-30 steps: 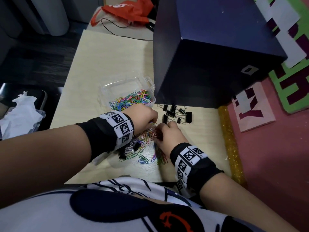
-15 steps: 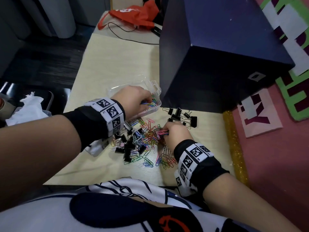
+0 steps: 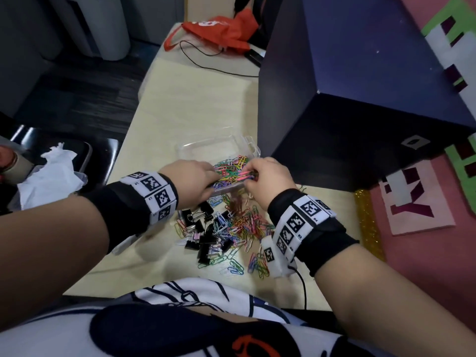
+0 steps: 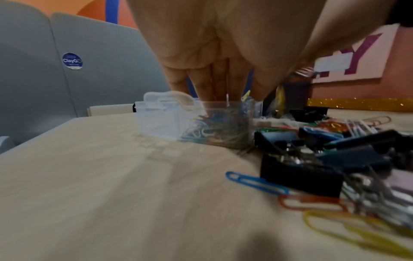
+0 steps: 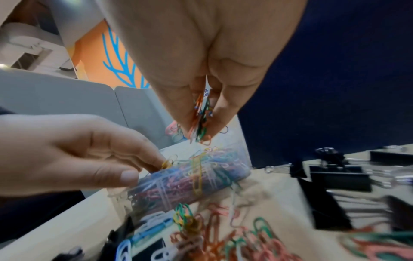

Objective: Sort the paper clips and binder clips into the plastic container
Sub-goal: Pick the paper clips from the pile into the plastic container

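Note:
A clear plastic container [image 3: 203, 146] holds a heap of coloured paper clips [image 3: 231, 168]. My left hand [image 3: 213, 176] is at its near left corner. The left fingers [image 4: 208, 84] dip inside and the thumb [image 5: 128, 176] lies against the outer wall, pinching the wall. My right hand [image 3: 248, 173] hovers over the container's right side and pinches a small bunch of paper clips [image 5: 200, 120] above the heap. In front of the container, loose paper clips [image 3: 247, 225] and black binder clips [image 3: 206, 238] lie mixed on the table.
A big dark blue box [image 3: 360, 104] stands right behind and to the right of the container. More binder clips [image 5: 335, 174] lie beside it. An orange bag [image 3: 221, 32] and a black cable sit at the table's far end. A gold glitter strip [image 3: 368, 228] lines the right edge.
My right hand has lifted off the loose pile with a bunch of paper clips and moved over the container. My left hand went to the container earlier and has stayed there.

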Demonstrator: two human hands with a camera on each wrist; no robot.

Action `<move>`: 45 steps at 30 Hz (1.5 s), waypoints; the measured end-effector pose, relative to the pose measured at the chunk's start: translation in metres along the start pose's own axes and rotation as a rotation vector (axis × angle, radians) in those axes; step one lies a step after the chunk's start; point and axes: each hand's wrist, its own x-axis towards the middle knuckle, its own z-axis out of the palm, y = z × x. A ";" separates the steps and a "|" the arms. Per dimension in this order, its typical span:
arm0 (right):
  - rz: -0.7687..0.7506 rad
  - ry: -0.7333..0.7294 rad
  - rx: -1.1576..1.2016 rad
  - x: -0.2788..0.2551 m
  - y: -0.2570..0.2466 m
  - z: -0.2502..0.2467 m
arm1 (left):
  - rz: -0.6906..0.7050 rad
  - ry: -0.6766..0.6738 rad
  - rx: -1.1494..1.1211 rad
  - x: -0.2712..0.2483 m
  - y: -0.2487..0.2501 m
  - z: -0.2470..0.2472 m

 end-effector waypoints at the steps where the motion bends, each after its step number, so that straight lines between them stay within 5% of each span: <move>1: -0.004 0.014 0.028 0.005 -0.005 0.000 | 0.007 -0.004 0.028 -0.001 -0.001 0.001; 6: 0.002 0.069 0.087 0.026 -0.023 0.001 | 0.055 0.013 0.049 -0.002 -0.007 0.004; 10: 0.091 -0.122 -0.073 0.032 -0.024 0.004 | 0.007 0.126 -0.090 -0.002 -0.012 0.007; 13: 0.042 -0.285 -0.182 0.032 -0.023 0.007 | 0.101 0.238 -0.078 0.002 -0.010 0.011; 17: -0.094 -0.322 -0.328 0.020 -0.015 0.010 | 0.089 0.052 0.103 0.003 -0.007 0.013; 21: -0.091 -0.247 -0.438 0.020 -0.010 0.008 | 0.099 0.084 0.137 0.003 -0.017 0.009; 25: -0.116 -0.179 -0.303 0.021 -0.010 0.007 | 0.104 0.144 0.090 0.004 -0.016 0.010; 29: -0.159 -0.298 -0.337 0.017 -0.005 0.013 | 0.035 -0.137 0.149 0.002 0.001 0.012; 34: -0.111 -0.084 -0.126 0.003 0.014 0.006 | 0.016 -0.172 0.154 0.004 0.002 0.011; 39: 0.006 -0.195 -0.171 -0.012 0.041 0.017 | 0.038 0.037 0.143 0.003 0.009 0.009; 42: -0.068 -0.302 -0.172 -0.018 0.043 0.030 | 0.124 0.205 0.150 -0.002 0.019 0.008; 45: -0.143 -0.332 -0.282 -0.026 0.042 0.040 | 0.150 0.205 0.173 -0.005 0.027 0.010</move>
